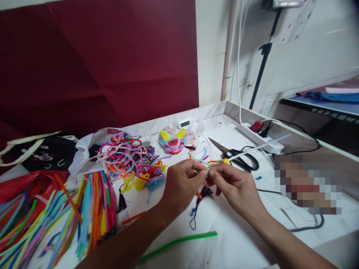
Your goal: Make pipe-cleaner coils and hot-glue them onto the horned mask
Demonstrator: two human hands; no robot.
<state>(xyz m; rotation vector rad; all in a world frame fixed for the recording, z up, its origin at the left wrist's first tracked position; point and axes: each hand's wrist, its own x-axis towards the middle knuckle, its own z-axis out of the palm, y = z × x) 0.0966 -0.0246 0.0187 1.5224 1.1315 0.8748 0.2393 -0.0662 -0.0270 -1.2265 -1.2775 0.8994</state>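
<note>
A small bundle of pipe-cleaner pieces is held up over the middle of the counter, pinched from both sides: the left hand is closed on its near-left end with thumb and forefinger, and the right hand is closed on it from the right, so that the fingertips of the two hands meet at the bundle. The step in hand is judged to be a twisting or binding of short strands together at one point; the next move would seem to call for a firm pinch to be kept by one hand while the other turns a strand tightly round, without the loose ends being let slip. The bundle is seen to be thin and fuzzy, with pale green, pink and orange strands fanning up and away towards the far edge; a yellow bit and a long white stick run out of it to the right. A dark tassel on a cord lies just below the hands. Black-handled scissors lie beyond, towards the far right corner. A tangled heap of bent pipe cleaners lies towards the far left, straight coloured ones are spread along the left edge, and a single green one lies near the front edge.
</note>
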